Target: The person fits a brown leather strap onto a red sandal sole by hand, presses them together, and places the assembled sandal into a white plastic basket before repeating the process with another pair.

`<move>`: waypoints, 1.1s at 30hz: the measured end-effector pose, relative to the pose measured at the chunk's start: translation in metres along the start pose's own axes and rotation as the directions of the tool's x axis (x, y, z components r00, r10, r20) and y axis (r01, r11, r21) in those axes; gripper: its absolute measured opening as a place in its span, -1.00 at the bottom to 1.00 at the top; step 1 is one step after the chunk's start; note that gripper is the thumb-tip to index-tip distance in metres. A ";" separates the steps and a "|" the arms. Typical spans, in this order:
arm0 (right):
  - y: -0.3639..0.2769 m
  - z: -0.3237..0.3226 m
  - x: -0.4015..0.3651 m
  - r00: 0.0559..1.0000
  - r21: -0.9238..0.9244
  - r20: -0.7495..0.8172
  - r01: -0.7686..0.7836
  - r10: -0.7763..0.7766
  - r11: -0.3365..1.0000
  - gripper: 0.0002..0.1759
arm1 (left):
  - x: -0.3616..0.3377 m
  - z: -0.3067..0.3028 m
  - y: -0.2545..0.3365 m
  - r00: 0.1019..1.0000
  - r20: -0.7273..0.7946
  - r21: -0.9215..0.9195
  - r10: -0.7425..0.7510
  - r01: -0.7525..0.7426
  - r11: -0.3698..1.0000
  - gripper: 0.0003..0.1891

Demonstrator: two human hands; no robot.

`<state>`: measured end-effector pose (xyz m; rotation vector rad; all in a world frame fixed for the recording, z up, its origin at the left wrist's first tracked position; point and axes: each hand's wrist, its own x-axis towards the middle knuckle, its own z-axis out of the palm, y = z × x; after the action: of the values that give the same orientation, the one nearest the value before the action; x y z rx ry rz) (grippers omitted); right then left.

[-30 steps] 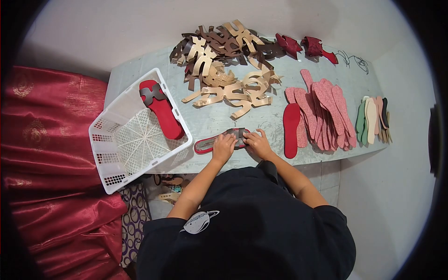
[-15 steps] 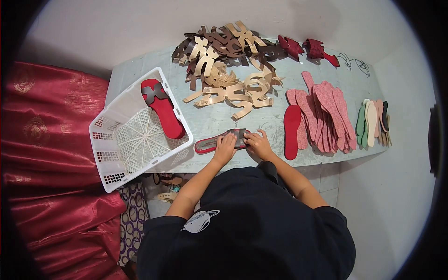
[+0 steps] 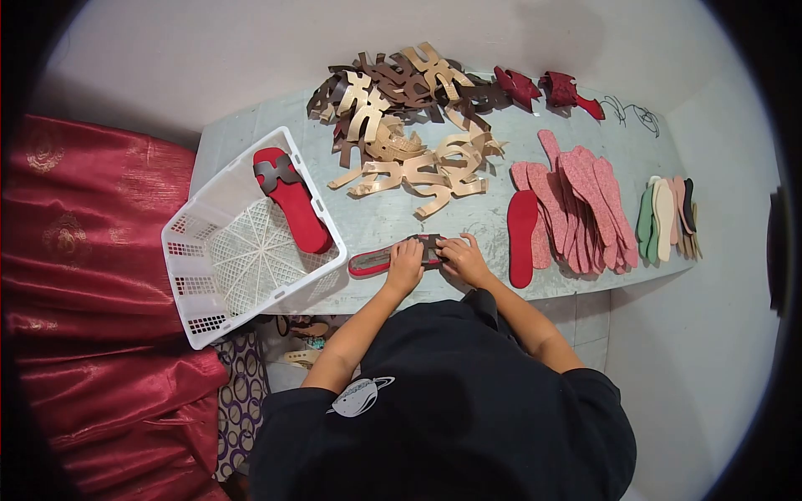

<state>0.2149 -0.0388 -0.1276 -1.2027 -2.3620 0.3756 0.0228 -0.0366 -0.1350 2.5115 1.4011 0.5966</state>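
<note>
A sandal sole [image 3: 368, 262] with a red rim and a grey face lies lengthwise near the table's front edge. Across its right part sits a dark brown strap [image 3: 431, 240]. My left hand [image 3: 406, 262] presses on the middle of the sandal, its fingers bent over the strap's left side. At the toe end, my right hand [image 3: 463, 258] grips the strap's right side with curled fingers; the fingertips are partly hidden. A red insole [image 3: 522, 238] rests to the right of my right hand.
A white plastic basket [image 3: 175, 275] on the left holds a finished-looking red sandal [image 3: 292, 200]. Beige and brown cut straps [image 3: 409, 92] are heaped at the back. Pink soles [image 3: 585, 209], coloured soles [image 3: 664, 219] and dark red uppers [image 3: 518, 88] lie on the right.
Both hands stay on the sandal, with only slight shifts of the fingers over the strap. The view has tilted a little; nothing else has moved.
</note>
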 end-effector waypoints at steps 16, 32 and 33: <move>-0.008 -0.054 0.036 0.980 0.519 0.059 -0.192 0.189 0.833 -0.62 | 0.037 -0.036 -0.006 0.974 0.083 -0.578 -0.211 0.220 0.786 -0.79; -0.007 -0.084 0.058 0.981 0.518 0.181 -0.153 0.067 0.841 -0.67 | 0.041 -0.071 0.002 0.901 0.364 -0.662 -0.237 0.429 0.614 -0.74; -0.008 -0.085 0.058 0.978 0.531 0.198 -0.168 0.071 0.831 -0.67 | 0.041 -0.072 0.003 0.901 0.367 -0.602 -0.233 0.421 0.679 -0.73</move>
<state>0.2231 0.0066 -0.0351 -1.0646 -2.0875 1.1521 0.0127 -0.0050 -0.0593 1.6376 1.2068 0.5408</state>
